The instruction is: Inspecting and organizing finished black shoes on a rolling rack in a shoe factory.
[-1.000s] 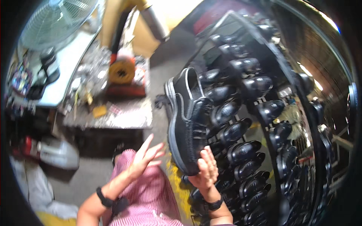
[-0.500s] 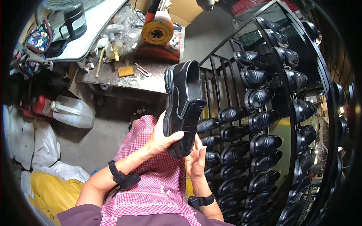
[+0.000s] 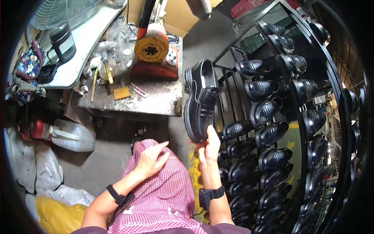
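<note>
A black slip-on shoe (image 3: 199, 111) is held up by its toe in my right hand (image 3: 210, 146). The thumb lies on top of the toe and the fingers go beneath it. Its heel and opening point away from me, and the thick sole faces left. My left hand (image 3: 151, 160) is apart from the shoe, over the pink checked apron (image 3: 171, 187) on my lap. Its fingers are extended and slightly apart, with nothing in them.
A black metal rack (image 3: 298, 91) with several rows of black shoes (image 3: 274, 160) stands close on the right. Ahead, a worn workbench (image 3: 156, 103) carries an orange machine (image 3: 152, 50), a yellow block (image 3: 121, 93) and a cutter (image 3: 138, 90). A white jug (image 3: 74, 134) and sacks lie left.
My left hand has let go of the shoe and dropped left toward my lap. The right hand now grips the toe and has carried the shoe slightly right, toward the rack.
</note>
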Demonstrator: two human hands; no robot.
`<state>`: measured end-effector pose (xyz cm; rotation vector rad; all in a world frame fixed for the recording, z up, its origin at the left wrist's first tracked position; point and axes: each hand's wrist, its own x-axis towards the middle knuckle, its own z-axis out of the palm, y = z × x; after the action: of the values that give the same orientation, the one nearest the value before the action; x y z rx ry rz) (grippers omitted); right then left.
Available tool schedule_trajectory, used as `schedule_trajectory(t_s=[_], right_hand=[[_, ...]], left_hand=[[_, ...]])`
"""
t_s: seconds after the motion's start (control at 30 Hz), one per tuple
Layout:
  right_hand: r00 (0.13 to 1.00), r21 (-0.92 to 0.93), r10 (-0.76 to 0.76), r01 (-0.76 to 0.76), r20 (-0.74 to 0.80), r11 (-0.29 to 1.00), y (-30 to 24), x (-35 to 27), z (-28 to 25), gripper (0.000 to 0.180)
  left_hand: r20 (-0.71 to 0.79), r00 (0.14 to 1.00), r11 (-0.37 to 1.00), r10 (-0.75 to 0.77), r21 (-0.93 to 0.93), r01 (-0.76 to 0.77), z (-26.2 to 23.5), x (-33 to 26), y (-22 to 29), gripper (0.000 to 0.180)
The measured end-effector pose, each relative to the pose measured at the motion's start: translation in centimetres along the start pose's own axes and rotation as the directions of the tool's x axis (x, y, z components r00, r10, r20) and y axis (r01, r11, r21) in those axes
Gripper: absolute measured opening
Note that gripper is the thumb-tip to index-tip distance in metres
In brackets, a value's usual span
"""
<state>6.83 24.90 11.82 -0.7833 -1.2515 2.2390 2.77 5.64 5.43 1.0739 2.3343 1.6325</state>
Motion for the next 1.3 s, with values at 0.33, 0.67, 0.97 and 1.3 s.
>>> schedule_trajectory(t_s=[0.33, 0.67, 0.97, 1.3], right_hand=[[0.992, 0.230, -0.096, 0.113, -0.082, 0.967, -3.3, 15.4, 6.6, 0.034], [0.994, 0.335, -0.066, 0.091, -0.083, 0.938, -5.0, 22.0, 13.3, 0.033], [0.986, 0.419, -0.167, 0.148, 0.009, 0.896, -5.5, 23.0, 14.5, 0.031], [0.993, 0.446, -0.107, 0.074, 0.048, 0.892, -6.6, 23.3, 14.5, 0.032]], left_hand=[[-0.019, 0.986, 0.974, 0.166, 0.159, -0.161, 0.2, 0.8, -1.1, 0.017], [-0.016, 0.992, 0.962, 0.127, 0.246, -0.119, -0.1, 1.6, -1.4, 0.017], [-0.056, 0.991, 0.970, 0.123, 0.220, -0.108, -0.4, 2.0, -1.1, 0.014], [-0.048, 0.991, 0.968, 0.123, 0.226, -0.109, -0.3, 1.6, -1.4, 0.015]])
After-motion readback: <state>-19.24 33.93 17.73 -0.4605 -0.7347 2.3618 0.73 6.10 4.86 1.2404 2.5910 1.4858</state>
